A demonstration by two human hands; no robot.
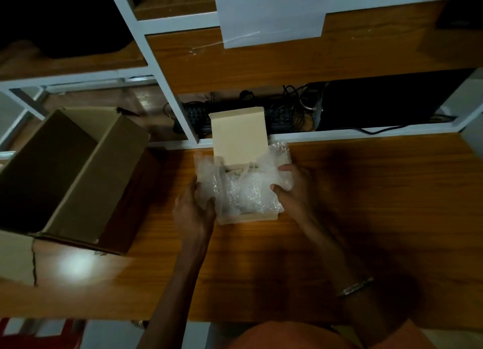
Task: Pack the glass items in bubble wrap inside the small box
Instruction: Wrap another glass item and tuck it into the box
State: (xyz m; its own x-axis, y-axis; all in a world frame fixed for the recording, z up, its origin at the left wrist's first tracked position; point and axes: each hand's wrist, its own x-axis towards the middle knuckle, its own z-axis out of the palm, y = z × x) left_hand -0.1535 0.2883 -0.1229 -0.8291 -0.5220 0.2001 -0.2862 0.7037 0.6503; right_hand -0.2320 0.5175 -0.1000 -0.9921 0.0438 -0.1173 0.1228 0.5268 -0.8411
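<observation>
Large brown corrugated cardboard carton (70, 171) far left on glossy wooden desk (366, 205), open, tilted. Left hand (194, 209): fingers curled, gripping crinkly clear bubble wrap (243, 189) at left wall of small pale cardboard box (248, 216). Box mid-desk, smooth lid (239, 137) upright, wrap bulging inside. Right hand (292, 189): thumb and fingertips pinching wrap's right edge. Glass contents indistinct.

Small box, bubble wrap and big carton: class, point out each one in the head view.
small box (239, 137): head view, on its raised lid.
bubble wrap (245, 192): head view, on the crumpled middle inside the box.
big carton (86, 181): head view, on its lit inner wall.
</observation>
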